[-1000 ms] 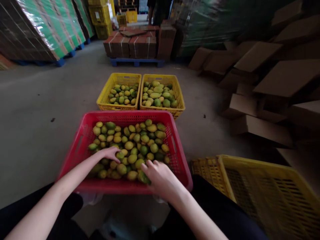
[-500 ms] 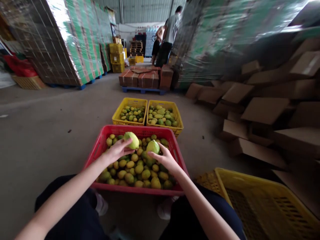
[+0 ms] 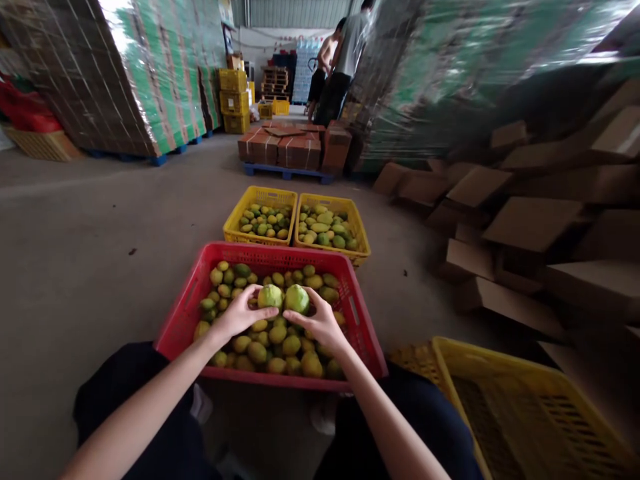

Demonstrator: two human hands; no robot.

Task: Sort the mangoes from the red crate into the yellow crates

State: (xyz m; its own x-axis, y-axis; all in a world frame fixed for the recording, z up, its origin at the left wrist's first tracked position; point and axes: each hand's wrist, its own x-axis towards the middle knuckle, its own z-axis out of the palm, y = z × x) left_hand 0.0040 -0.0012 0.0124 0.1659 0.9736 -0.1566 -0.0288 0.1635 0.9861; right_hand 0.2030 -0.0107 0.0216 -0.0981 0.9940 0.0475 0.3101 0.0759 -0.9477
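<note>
My left hand (image 3: pixel 239 316) grips a yellow-green lemon (image 3: pixel 271 296), thumb below and fingers around its far side. A greener lemon (image 3: pixel 297 299) is in my right hand (image 3: pixel 321 324), its thumb under the fruit. The two lemons are side by side, nearly touching, above the red crate (image 3: pixel 273 381). Inside that crate lies a deep heap of green and yellow lemons (image 3: pixel 291 345), partly covered by my hands. The crate stands on the floor between my legs.
Beyond the red crate are two yellow crates of fruit, one left (image 3: pixel 231 227) and one right (image 3: pixel 364 241). Another yellow crate (image 3: pixel 445 373) stands by my right knee. Cardboard boxes (image 3: pixel 533 223) pile up at right. Farther off are a blue pallet (image 3: pixel 287 172) and two people (image 3: pixel 345 60).
Both hands have drawn closer together, bringing the two lemons side by side. The left lemon has turned and come slightly lower. The view has tilted slightly.
</note>
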